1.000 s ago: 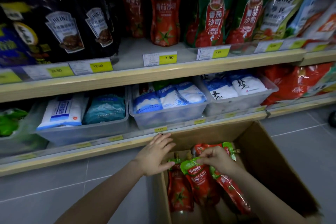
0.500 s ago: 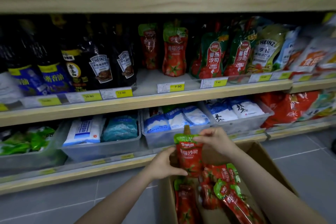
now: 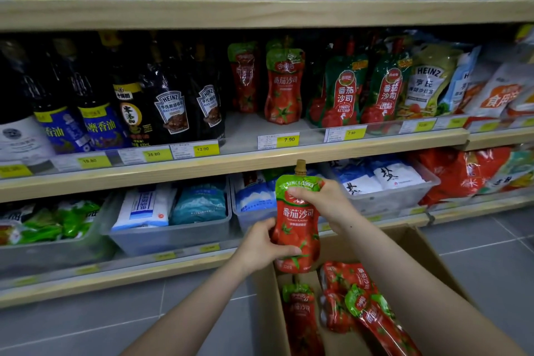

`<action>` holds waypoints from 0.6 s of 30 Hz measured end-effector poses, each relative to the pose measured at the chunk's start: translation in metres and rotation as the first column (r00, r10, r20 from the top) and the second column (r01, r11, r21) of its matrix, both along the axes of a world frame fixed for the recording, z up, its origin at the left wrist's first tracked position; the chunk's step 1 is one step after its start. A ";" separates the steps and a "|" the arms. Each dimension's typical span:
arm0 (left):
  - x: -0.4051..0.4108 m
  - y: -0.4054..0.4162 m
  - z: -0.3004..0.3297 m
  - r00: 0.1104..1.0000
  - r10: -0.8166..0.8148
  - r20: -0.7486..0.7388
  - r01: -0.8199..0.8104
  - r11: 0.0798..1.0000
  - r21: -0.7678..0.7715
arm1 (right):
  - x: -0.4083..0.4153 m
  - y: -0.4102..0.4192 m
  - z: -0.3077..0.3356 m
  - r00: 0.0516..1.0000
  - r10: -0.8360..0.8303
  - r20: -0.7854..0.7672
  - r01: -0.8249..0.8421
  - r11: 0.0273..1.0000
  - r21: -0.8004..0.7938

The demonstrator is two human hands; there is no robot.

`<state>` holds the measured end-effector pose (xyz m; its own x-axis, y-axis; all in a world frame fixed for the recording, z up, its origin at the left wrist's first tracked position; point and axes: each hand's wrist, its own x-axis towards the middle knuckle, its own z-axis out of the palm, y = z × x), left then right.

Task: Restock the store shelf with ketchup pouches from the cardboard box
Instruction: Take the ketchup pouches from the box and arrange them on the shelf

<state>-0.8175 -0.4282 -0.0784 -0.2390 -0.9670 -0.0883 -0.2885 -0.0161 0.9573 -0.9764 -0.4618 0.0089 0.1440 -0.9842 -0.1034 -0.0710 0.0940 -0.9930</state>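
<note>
Wooden-edged shelving (image 3: 260, 163) fills the view w/ yellow price tags (image 3: 291, 139) along its edges; below it, grey tiled floor (image 3: 86, 324). Dim light, esp. under each shelf board.

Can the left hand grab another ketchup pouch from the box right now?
Probably not yet. The left hand and right hand both grip the raised pouch. The pouches in the box lie uncovered, so one freed hand could likely reach them.

Two bare forearms, no sleeves visible, left hand (image 3: 261, 247), right hand (image 3: 323, 205) ungloved
</note>
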 end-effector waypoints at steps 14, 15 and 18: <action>0.028 -0.005 0.017 0.975 0.087 -0.205 -0.075 0.995 0.065 | -0.017 0.026 -0.036 0.981 0.186 -0.060 -0.177 0.976 0.130; 0.029 -0.006 0.020 0.974 0.093 -0.209 -0.081 0.995 0.066 | -0.016 0.031 -0.044 0.983 0.179 -0.037 -0.173 0.977 0.129; 0.028 -0.007 0.025 0.976 0.105 -0.189 -0.090 0.992 0.086 | -0.014 0.035 -0.052 0.994 0.108 -0.004 -0.107 0.991 0.082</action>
<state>-0.7900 -0.4347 -0.0536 -0.1635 -0.9786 -0.1247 -0.0915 -0.1108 0.9896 -0.9901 -0.4267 -0.0426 0.2474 -0.9513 -0.1842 -0.0932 0.1659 -0.9817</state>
